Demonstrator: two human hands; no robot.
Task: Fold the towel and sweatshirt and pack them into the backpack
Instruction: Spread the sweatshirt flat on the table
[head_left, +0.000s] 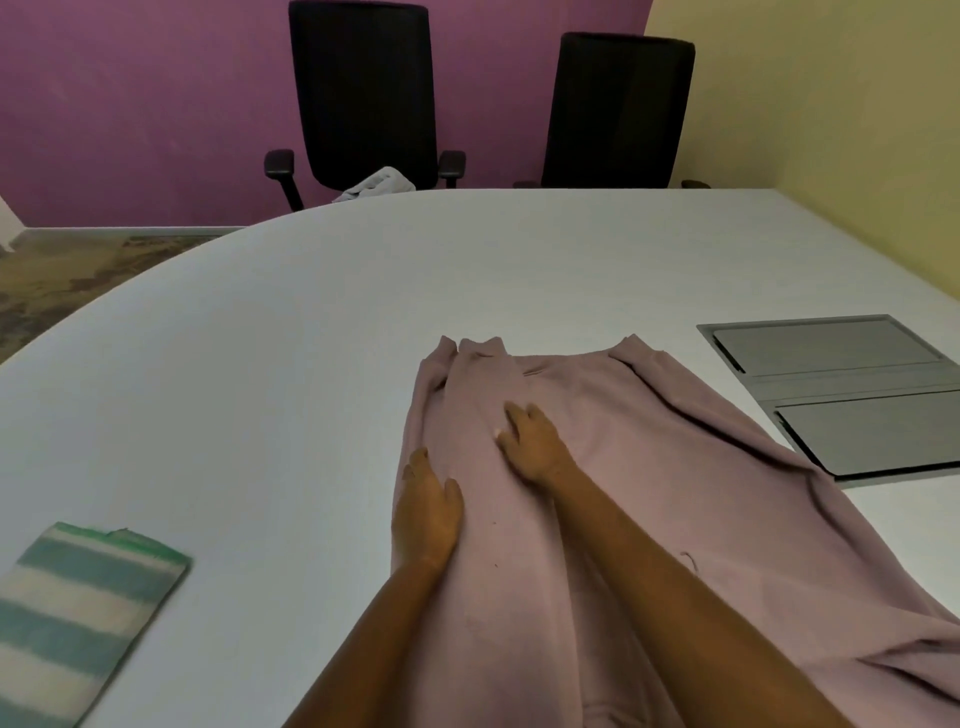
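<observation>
The green-and-white striped cloth towel (88, 613) lies folded at the near left of the white tabletop (311, 338), so that part looks done. The pale pink fleece sweatshirt (675, 493) is spread out near centre-right, its left side turned in and its right side loose. The left hand (426, 514) and right hand (530, 441) press flat on it, each grip released. No backpack shows. The rest of the folding and all the packing remain.
</observation>
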